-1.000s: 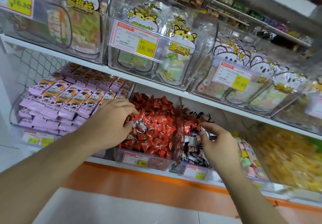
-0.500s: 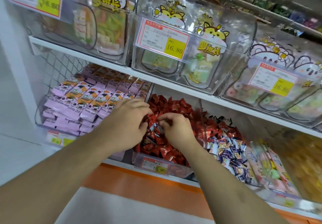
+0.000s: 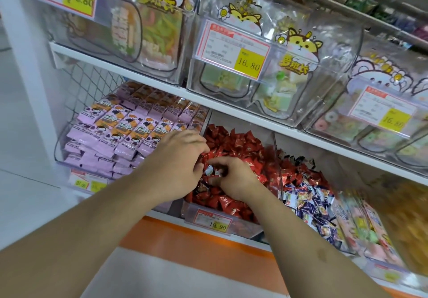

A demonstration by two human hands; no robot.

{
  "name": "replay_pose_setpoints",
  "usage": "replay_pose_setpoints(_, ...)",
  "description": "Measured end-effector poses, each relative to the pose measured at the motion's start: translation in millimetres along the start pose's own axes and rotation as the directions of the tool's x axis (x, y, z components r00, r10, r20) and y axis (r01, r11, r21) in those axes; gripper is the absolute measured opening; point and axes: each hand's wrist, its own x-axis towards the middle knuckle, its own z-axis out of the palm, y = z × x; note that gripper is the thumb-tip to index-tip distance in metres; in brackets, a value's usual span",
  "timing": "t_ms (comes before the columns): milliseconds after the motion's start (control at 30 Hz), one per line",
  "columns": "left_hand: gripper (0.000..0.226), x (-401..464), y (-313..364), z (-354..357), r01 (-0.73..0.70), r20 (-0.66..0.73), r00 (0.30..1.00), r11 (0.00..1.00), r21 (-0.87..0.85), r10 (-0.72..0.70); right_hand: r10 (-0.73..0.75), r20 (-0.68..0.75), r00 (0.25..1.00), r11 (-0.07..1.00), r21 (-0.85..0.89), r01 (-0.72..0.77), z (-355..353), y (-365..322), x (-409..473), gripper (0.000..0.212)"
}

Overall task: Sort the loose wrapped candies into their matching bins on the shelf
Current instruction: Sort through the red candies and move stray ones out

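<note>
Right grip (image 3: pixel 228 173) pinches pale candy (image 3: pixel 209 171) over red bin (image 3: pixel 222 224).

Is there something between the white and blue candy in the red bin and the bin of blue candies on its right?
Yes. The clear divider wall between the two bins stands between them, so the white and blue candy, pinched between both hands over the red candies, must be lifted over it to the blue candies.

Glossy foil-like red candy wrappers (image 3: pixel 234 142) fill a clear plastic bin (image 3: pixel 240 227), beside shiny lilac packets (image 3: pixel 111 135) and a smooth white shelf (image 3: pixel 120 62).
</note>
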Motion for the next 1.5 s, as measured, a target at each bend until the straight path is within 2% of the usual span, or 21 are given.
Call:
replay_pose_setpoints(233,0.038,-0.3,-0.1,0.7,-0.013,-0.015,1.0,1.0,0.001,0.013,0.006,-0.001,1.0,0.989,0.148,-0.005,-4.5,5.0,-0.8,0.017)
replay_pose_setpoints(333,0.038,-0.4,-0.2,1.0,-0.013,-0.018,1.0,1.0,0.001,0.013,-0.022,-0.02,1.0,0.989,0.149,0.024,-6.3,6.7,-2.0,0.04)
replay_pose_setpoints(433,0.038,-0.3,0.1,0.6,-0.014,-0.021,1.0,1.0,-0.002,0.014,-0.027,-0.07,0.997,0.99,0.134,0.037,-5.5,7.7,-1.7,0.047)
replay_pose_setpoints(567,0.039,-0.6,0.0,0.8,-0.014,-0.03,0.999,1.0,-0.005,0.014,-0.037,-0.085,0.996,0.99,0.132,0.048,-1.5,4.9,-3.2,0.041)
replay_pose_setpoints(667,0.039,-0.2,0.2,1.0,-0.012,-0.033,0.999,1.0,-0.016,0.012,-0.033,-0.181,0.983,0.994,0.095,0.051,-3.4,1.7,-7.4,0.035)
replay_pose_setpoints(767,0.038,0.4,1.4,0.8,-0.019,-0.056,0.998,1.0,-0.024,0.018,-0.002,-0.279,0.96,0.971,0.229,0.068,-14.6,-3.3,-17.0,0.025)
replay_pose_setpoints(933,0.035,-1.0,8.5,-0.4,-0.052,-0.079,0.996,0.998,-0.044,0.048,-0.001,-0.348,0.938,0.943,0.311,0.117,-41.2,-4.2,-58.7,0.017)
replay_pose_setpoints(1000,0.034,-2.1,11.0,1.3,-0.065,-0.07,0.996,0.996,-0.058,0.06,0.012,-0.421,0.907,0.948,0.292,0.123,-54.2,1.3,-84.0,0.017)
replay_pose_setpoints(1067,0.034,-2.9,12.6,3.1,-0.07,-0.065,0.996,0.995,-0.07,0.066,0.041,-0.536,0.843,0.959,0.258,0.117,-67.8,14.0,-108.6,0.017)
replay_pose_setpoints(1167,0.033,-3.5,14.8,4.2,-0.071,-0.044,0.997,0.995,-0.064,0.068,0.133,-0.642,0.755,0.982,0.191,-0.011,-82.8,42.8,-131.5,0.01)
replay_pose_setpoints(1233,0.033,-3.4,16.3,3.8,-0.065,-0.038,0.997,0.996,-0.059,0.063,0.175,-0.633,0.754,0.985,0.115,-0.132,-85.8,58.3,-136.8,0.011)
replay_pose_setpoints(1300,0.033,-3.0,18.2,3.9,-0.059,-0.036,0.998,0.997,-0.059,0.057,0.128,-0.63,0.766,0.987,0.005,-0.161,-84.5,61.9,-138.1,0.023)
replay_pose_setpoints(1400,0.033,-1.9,19.1,5.0,-0.05,-0.033,0.998,0.997,-0.054,0.048,-0.043,-0.615,0.787,0.995,-0.094,-0.019,-76.4,39.9,-131.0,0.024)
replay_pose_setpoints(1500,0.034,-1.0,17.0,5.4,-0.042,-0.043,0.998,0.998,-0.043,0.04,-0.162,-0.505,0.848,0.986,-0.119,0.118,-62.0,11.7,-109.7,0.022)
